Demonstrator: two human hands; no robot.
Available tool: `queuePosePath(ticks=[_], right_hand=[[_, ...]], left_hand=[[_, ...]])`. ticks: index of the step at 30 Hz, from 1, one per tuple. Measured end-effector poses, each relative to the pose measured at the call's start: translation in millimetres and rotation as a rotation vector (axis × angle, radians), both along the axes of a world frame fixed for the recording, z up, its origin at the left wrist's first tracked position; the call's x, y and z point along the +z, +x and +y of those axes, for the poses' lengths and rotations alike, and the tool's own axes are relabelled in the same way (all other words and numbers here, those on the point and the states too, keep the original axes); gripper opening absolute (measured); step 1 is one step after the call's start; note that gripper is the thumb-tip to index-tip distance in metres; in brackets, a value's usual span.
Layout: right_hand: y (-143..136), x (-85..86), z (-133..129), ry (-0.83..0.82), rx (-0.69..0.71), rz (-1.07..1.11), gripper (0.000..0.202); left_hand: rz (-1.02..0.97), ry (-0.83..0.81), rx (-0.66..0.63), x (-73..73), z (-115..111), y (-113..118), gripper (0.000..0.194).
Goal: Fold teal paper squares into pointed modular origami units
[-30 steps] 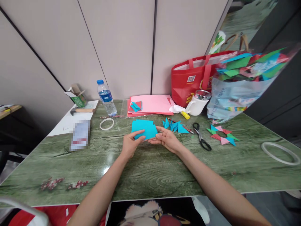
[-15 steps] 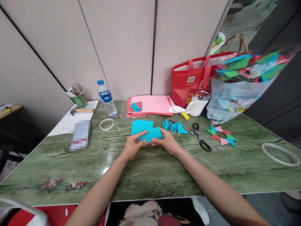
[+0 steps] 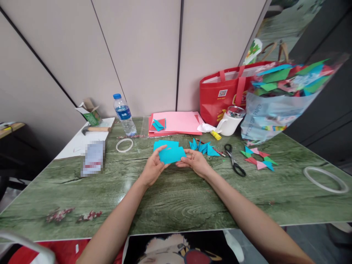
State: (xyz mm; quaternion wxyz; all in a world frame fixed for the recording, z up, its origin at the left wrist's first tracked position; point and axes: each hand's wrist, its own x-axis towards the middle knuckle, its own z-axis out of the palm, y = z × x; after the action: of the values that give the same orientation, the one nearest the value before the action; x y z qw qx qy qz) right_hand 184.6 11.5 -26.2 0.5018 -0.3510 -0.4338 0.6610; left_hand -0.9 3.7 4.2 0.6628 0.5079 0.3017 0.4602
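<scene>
Between my two hands is a blue folded paper (image 3: 173, 156), held as a rectangle just above the table. My left hand (image 3: 153, 169) grips its left end, with the index finger at the upper left edge. At the right end, the thumb and fingers of my right hand (image 3: 195, 163) pinch the paper. Behind it lie more blue paper sheets (image 3: 165, 143), partly covered by the held piece. Several folded blue paper pieces (image 3: 203, 147) lie in a small group to the right of my right hand.
Black-handled scissors (image 3: 234, 160) and a multicoloured paper ring (image 3: 260, 158) lie at right. Behind are pink paper (image 3: 178, 121), a white mug (image 3: 230, 123), a red bag (image 3: 213, 99) and a plastic bag (image 3: 271, 113). A bottle (image 3: 125, 114), tape roll (image 3: 124, 145) and hammer (image 3: 96, 129) are at left.
The blue paper has shifted slightly left and tilted up to show more of its face. My left fingers have moved towards its left edge, and the right fingers have opened out somewhat beneath it.
</scene>
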Motion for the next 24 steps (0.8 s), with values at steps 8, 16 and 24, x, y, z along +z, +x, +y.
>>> queuePosePath(ticks=[8, 16, 24], right_hand=[[0, 7.7, -1, -0.018, 0.025, 0.052, 0.035], [-1, 3.2, -1, -0.084, 0.044, 0.007, 0.036], [-1, 8.9, -7, -0.081, 0.183, 0.055, 0.047]], left_hand=[[0.203, 0.244, 0.134, -10.3, 9, -3, 0.064], [0.433, 0.367, 0.215, -12.4, 10, -6, 0.035], [0.499, 0.432, 0.303, -5.0, 7, -4, 0.023]])
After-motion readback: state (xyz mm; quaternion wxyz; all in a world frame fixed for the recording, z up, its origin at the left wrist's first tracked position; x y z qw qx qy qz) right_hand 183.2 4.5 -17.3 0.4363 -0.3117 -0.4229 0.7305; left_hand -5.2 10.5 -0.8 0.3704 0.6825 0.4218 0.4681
